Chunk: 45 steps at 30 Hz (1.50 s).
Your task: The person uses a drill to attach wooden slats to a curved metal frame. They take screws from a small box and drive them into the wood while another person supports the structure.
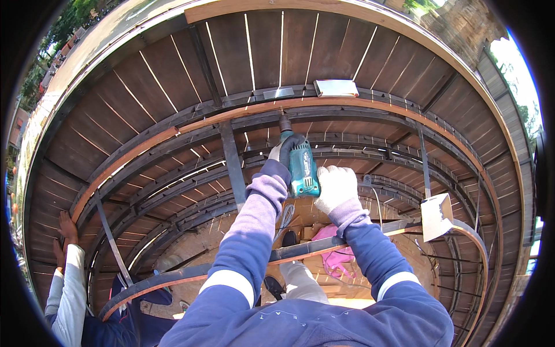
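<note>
A teal power drill (pixel 303 169) points away from me, its dark nose against or very near the underside of the curved reddish-brown rail (pixel 254 106). My left hand (pixel 282 152), in a grey and dark glove, is closed around the drill's front part. At the drill's rear right side, my right hand (pixel 337 186) in a white glove has its fingers curled against the tool. The drill's handle is hidden, apparently behind that hand. Just beyond the rail sit a small white-topped box (pixel 336 88) and a flat shiny metal piece (pixel 278 93).
Curved dark metal frames with plank panels (pixel 243 52) surround me. A curved bar (pixel 312 250) crosses at my waist, with an open carton (pixel 436 217) on it. At left, a co-worker's hand (pixel 68 227) touches the frame. Pink cloth (pixel 332 254) and a cable lie below.
</note>
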### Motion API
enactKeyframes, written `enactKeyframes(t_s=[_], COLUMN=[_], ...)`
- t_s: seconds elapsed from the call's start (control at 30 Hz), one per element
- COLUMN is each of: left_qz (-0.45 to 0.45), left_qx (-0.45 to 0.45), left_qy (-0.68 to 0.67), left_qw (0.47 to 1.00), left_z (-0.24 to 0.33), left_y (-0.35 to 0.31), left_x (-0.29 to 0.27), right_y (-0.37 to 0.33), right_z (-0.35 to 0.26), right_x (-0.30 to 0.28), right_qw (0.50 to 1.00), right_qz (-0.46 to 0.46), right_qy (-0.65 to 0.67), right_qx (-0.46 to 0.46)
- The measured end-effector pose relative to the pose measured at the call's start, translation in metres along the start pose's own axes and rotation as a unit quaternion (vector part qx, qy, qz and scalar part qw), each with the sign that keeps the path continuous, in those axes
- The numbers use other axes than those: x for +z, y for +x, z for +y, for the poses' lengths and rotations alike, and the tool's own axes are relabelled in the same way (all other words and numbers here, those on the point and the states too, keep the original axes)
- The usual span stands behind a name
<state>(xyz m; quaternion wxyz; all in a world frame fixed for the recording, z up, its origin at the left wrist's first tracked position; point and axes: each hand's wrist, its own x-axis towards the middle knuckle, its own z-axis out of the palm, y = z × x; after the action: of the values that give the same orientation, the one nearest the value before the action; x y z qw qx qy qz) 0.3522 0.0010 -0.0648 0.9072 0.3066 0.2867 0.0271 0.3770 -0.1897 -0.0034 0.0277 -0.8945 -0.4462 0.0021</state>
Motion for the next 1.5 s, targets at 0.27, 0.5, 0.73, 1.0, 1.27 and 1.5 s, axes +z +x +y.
enactKeyframes(t_s=[0.27, 0.5, 0.73, 1.0, 1.27, 1.5], left_qz=[0.027, 0.016, -0.014, -0.029, -0.039, -0.106], left_qx=[0.028, 0.026, -0.013, 0.010, -0.028, 0.079], left_qy=[0.035, -0.012, -0.048, -0.057, -0.084, -0.129], left_qw=[0.999, 0.999, 0.999, 0.998, 0.995, 0.983], left_z=[-0.001, 0.005, 0.006, -0.002, -0.002, -0.037], left_y=[0.012, 0.007, 0.000, 0.024, -0.018, -0.140], left_x=[-0.006, -0.004, 0.002, -0.019, 0.000, -0.006], right_y=[0.004, 0.005, 0.002, 0.005, -0.018, -0.085], right_z=[0.001, -0.007, -0.005, -0.004, 0.002, 0.002], right_x=[0.004, -0.007, -0.004, 0.001, -0.017, -0.090], right_qw=[0.999, 1.000, 1.000, 0.999, 0.999, 0.967], right_qz=[0.033, 0.007, -0.021, 0.042, 0.007, 0.072], right_qy=[0.021, 0.014, 0.007, -0.007, 0.031, 0.146], right_qx=[-0.015, 0.000, -0.009, -0.022, -0.022, -0.197])
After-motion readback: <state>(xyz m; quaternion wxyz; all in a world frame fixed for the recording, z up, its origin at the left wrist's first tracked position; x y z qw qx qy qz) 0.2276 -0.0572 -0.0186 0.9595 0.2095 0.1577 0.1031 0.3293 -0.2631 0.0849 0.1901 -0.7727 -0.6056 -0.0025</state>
